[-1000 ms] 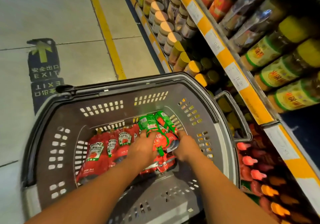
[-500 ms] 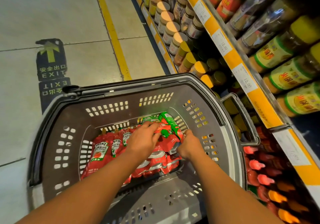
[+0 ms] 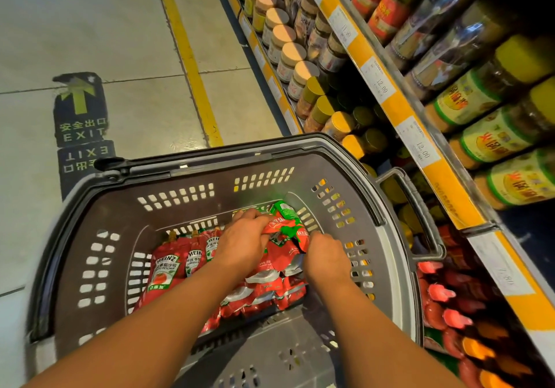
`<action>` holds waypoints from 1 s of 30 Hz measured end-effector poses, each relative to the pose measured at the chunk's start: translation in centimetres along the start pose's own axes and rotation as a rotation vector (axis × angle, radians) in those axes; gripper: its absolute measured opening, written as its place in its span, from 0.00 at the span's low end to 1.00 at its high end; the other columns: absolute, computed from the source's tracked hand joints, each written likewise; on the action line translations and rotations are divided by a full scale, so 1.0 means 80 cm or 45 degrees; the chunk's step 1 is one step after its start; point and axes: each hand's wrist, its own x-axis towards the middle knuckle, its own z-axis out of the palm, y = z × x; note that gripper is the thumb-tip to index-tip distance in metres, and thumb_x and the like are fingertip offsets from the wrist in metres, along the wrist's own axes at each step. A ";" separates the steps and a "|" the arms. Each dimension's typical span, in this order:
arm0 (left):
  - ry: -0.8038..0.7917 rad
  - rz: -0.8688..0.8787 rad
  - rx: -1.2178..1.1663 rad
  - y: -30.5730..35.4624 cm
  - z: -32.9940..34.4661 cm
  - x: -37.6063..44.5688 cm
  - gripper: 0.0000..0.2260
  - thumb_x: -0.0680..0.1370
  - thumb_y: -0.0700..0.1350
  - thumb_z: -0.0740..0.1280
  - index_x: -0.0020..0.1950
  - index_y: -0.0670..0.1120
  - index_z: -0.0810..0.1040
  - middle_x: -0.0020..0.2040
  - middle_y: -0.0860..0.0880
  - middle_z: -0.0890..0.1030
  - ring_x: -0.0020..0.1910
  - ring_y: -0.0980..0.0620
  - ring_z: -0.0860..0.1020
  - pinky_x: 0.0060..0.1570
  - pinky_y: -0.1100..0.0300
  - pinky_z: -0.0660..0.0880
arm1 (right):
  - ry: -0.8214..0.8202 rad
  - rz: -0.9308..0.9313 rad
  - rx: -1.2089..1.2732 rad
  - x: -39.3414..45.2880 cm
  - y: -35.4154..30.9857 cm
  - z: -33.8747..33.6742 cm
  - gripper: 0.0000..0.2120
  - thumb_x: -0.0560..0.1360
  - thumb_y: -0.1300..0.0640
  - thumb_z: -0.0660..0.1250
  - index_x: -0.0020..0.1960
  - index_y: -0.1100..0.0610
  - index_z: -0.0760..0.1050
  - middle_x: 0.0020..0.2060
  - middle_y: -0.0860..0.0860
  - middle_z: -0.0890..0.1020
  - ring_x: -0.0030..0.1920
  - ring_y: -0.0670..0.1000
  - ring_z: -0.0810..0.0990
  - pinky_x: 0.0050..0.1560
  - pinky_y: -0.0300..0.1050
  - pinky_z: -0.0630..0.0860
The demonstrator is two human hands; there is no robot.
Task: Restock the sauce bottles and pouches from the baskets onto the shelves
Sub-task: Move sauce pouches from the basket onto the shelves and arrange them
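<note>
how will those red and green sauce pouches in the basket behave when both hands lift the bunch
The pouches look creased and bent under the left hand, so probably floppy. Their glossy film may slip, and the loose pile could fan apart. The right hand at the pile's edge may help.

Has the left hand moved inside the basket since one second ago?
Yes. The left hand has gone toward the basket's far wall and a little right, over the green-topped pouches, away from the Heinz pouches.

Head view; steeply downward, close
</note>
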 end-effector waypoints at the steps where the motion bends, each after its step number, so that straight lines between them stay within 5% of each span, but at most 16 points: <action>1: 0.006 -0.001 -0.013 0.000 0.000 0.000 0.18 0.82 0.49 0.65 0.72 0.56 0.76 0.64 0.54 0.77 0.64 0.48 0.73 0.60 0.50 0.75 | 0.029 -0.013 0.013 -0.002 -0.002 -0.001 0.15 0.77 0.64 0.66 0.63 0.58 0.76 0.58 0.57 0.79 0.60 0.61 0.78 0.51 0.55 0.77; 8: 0.098 0.011 -0.146 0.000 -0.011 -0.001 0.11 0.83 0.45 0.66 0.63 0.54 0.83 0.55 0.54 0.79 0.52 0.49 0.80 0.49 0.55 0.76 | 0.242 -0.077 0.199 -0.014 -0.009 -0.025 0.08 0.79 0.58 0.64 0.58 0.56 0.76 0.53 0.55 0.75 0.56 0.60 0.76 0.43 0.52 0.70; 12: 0.168 0.007 -0.238 0.003 -0.029 -0.006 0.10 0.82 0.42 0.67 0.60 0.49 0.85 0.56 0.51 0.81 0.52 0.48 0.80 0.52 0.56 0.76 | 0.372 -0.087 0.327 -0.031 -0.013 -0.044 0.03 0.77 0.57 0.65 0.49 0.56 0.73 0.45 0.52 0.75 0.46 0.58 0.75 0.38 0.49 0.69; 18: 0.262 -0.011 -0.430 0.024 -0.059 -0.027 0.10 0.83 0.44 0.68 0.61 0.47 0.85 0.53 0.51 0.83 0.52 0.52 0.79 0.51 0.61 0.70 | 0.500 0.005 0.589 -0.058 -0.002 -0.070 0.06 0.77 0.56 0.66 0.44 0.55 0.70 0.33 0.51 0.75 0.34 0.57 0.75 0.32 0.49 0.66; 23: 0.284 -0.074 -0.602 0.045 -0.080 -0.053 0.11 0.83 0.49 0.66 0.63 0.53 0.84 0.47 0.57 0.85 0.44 0.52 0.83 0.46 0.53 0.81 | 0.603 0.011 0.803 -0.090 0.018 -0.096 0.11 0.77 0.54 0.68 0.40 0.53 0.68 0.32 0.48 0.74 0.31 0.52 0.71 0.29 0.47 0.63; 27: 0.286 -0.084 -0.694 0.070 -0.104 -0.065 0.11 0.84 0.50 0.66 0.62 0.52 0.84 0.48 0.56 0.86 0.47 0.56 0.83 0.52 0.52 0.81 | 0.692 -0.015 0.966 -0.120 0.038 -0.125 0.16 0.75 0.57 0.69 0.33 0.51 0.67 0.27 0.48 0.71 0.28 0.49 0.67 0.29 0.48 0.62; 30: 0.312 -0.032 -0.733 0.091 -0.122 -0.076 0.09 0.84 0.49 0.66 0.55 0.54 0.86 0.43 0.57 0.86 0.42 0.62 0.82 0.41 0.60 0.76 | 0.751 -0.021 1.093 -0.143 0.052 -0.146 0.14 0.75 0.56 0.69 0.34 0.54 0.70 0.28 0.51 0.73 0.29 0.54 0.70 0.30 0.50 0.64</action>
